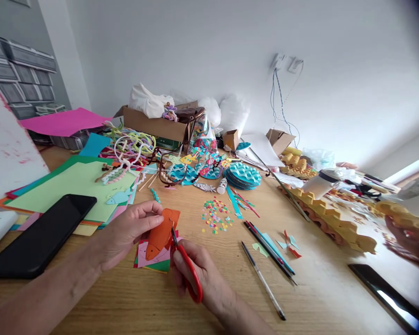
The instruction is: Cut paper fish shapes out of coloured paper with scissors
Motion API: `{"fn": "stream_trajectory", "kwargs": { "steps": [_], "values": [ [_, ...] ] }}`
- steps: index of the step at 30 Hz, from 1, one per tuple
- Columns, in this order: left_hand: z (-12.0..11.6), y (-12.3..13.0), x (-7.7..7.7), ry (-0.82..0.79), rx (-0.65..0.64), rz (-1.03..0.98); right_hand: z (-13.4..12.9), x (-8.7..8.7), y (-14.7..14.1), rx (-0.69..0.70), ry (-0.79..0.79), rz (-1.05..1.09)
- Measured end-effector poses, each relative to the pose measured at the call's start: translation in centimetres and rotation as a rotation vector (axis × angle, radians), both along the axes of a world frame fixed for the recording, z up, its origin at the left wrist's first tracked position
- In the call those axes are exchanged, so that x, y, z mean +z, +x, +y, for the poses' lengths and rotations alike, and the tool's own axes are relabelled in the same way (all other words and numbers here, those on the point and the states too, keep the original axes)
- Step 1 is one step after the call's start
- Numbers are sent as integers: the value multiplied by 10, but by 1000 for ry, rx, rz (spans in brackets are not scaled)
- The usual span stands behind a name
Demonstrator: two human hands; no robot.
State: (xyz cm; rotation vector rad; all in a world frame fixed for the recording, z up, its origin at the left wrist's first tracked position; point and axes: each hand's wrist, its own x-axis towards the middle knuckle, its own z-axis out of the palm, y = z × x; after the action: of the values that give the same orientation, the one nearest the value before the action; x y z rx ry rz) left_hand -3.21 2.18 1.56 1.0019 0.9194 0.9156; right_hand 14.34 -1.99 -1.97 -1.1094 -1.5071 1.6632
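Orange paper [156, 242], fish drawn on it, held left of confetti [217, 215] and nearer us. Our left hand [134, 229] pinches its upper left, thumb on top, presumably steadying sheet against blades. Our right hand [198, 266] grips red scissors [192, 273] by handles, blades at paper's right side, pointing away from us. Forearms slant in from both lower corners, wrists converging. Pens [263, 280] lie nearer us and right of confetti, likely leaving cutting room.

Wood-grain table [223, 284]; pale wall [202, 46] stands behind its far edge. White sockets [287, 62] on the wall, cables [278, 100] hang toward far edge. Grey drawers [30, 74] sit beyond far left corner, darker grey section [31, 24] behind. Light is brighter at right edge.
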Motion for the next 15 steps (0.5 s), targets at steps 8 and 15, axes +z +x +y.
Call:
{"fn": "stream_trajectory", "kwargs": {
  "steps": [8, 15],
  "values": [
    [-5, 4, -3, 46, -84, 3, -1, -5, -1, 9, -17, 144],
    [-7, 8, -2, 77, -31, 61, -2, -4, -2, 20, 39, 132]
  ]
}}
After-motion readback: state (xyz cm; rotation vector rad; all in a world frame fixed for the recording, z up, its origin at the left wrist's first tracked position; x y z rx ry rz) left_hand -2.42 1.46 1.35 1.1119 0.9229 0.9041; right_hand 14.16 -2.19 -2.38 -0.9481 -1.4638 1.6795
